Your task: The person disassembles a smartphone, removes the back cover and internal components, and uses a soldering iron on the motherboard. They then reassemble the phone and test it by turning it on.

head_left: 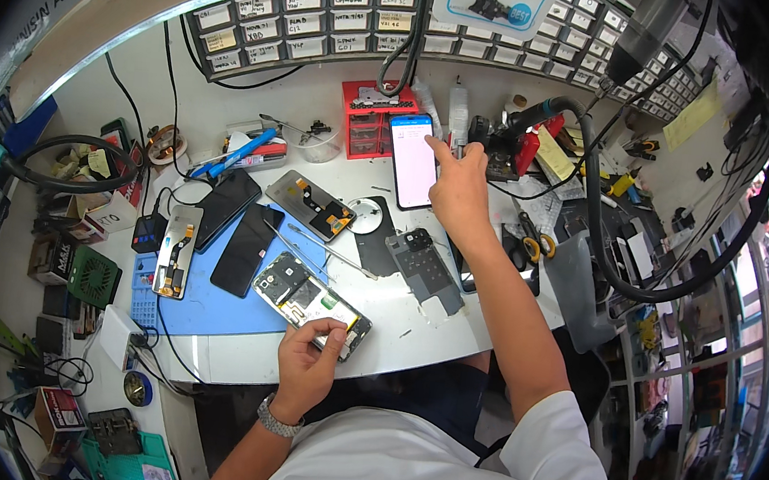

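My left hand (311,353) pinches the lower corner of an opened phone (305,293), its back cover off and inner parts showing, tilted above the table's front edge. My right hand (460,187) reaches forward with one finger stretched out to the upper screen of a lit phone (413,164). That phone leans upright against a small red drawer box (368,123). Between the hands lie a dark phone back panel (425,272) and a thin metal tool (346,259). Left of the opened phone are a dark phone screen (245,250) and a removed display assembly (310,205).
A blue mat (210,316) covers the left of the white table. Another display part (178,252) and a black phone (230,193) lie there. Scissors (534,241) are beside my right forearm. A thick black hose (589,232) arches at the right. Labelled drawers (350,19) line the back.
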